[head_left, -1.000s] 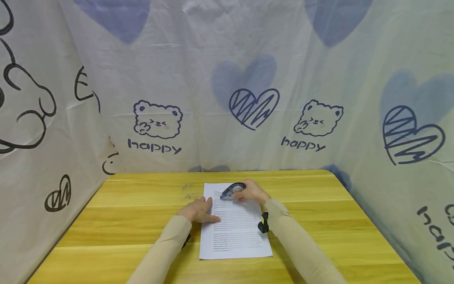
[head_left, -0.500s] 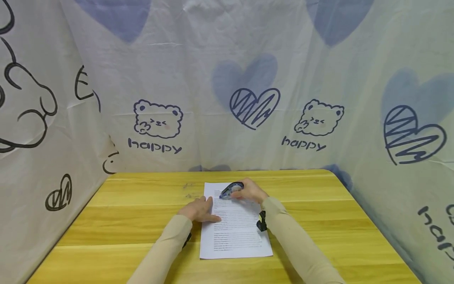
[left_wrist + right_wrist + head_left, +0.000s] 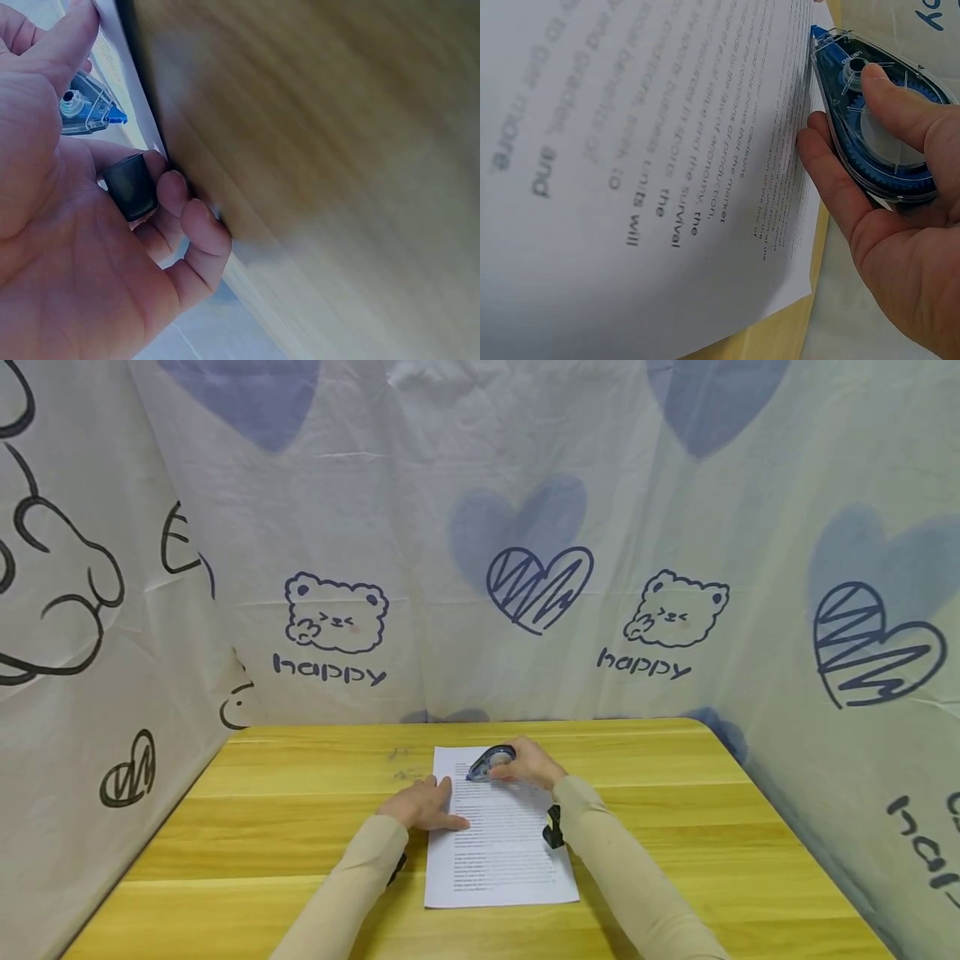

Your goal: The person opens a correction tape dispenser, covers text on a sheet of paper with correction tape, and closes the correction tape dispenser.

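A sheet of printed paper (image 3: 510, 868) lies on the wooden table. My right hand (image 3: 531, 764) grips a clear, blue-and-dark correction tape (image 3: 483, 764) over the upper lines of text. In the right wrist view, the thumb presses on the side of the correction tape (image 3: 885, 142), and its blue tip is right at the page. My left hand (image 3: 420, 806) rests on the left edge of the paper with fingers and thumb spread. A small black piece (image 3: 131, 187) shows against the fingers of that hand in the left wrist view.
The yellow wood-grain table (image 3: 285, 827) reaches out on both sides of the paper. Light cloth (image 3: 450, 668) with bears, hearts and "happy" lettering hangs behind and beside it. A black strap piece (image 3: 553, 827) is on the right wrist.
My right hand has shifted very slightly left with the correction tape, still over the upper text lines. The left hand has stayed in place on the paper.
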A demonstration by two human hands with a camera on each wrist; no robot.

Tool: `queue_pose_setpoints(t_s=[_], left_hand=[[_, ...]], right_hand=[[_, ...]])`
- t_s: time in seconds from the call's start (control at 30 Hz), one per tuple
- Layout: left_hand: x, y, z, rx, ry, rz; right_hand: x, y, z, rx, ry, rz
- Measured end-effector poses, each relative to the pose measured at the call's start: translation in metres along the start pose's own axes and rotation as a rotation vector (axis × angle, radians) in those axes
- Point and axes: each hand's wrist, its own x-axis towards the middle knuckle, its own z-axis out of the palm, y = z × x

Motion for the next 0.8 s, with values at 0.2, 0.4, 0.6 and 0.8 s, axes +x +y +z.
queue_pose_setpoints(t_s=[0.2, 0.4, 0.6, 0.8], left_hand=[[0.000, 0.000, 0.001, -0.005, 0.001, 0.007], [-0.001, 0.001, 0.000, -0.011, 0.005, 0.004], [-0.001, 0.000, 0.000, 0.000, 0.006, -0.002], [0.000, 0.000, 0.002, 0.002, 0.007, 0.005]], right_hand=[[0.000, -0.003, -0.003, -0.062, -0.007, 0.008], [0.000, -0.008, -0.005, -0.136, -0.016, 0.013], [0.003, -0.013, -0.006, -0.116, -0.043, 0.038], [0.007, -0.015, -0.005, -0.101, -0.059, 0.074]])
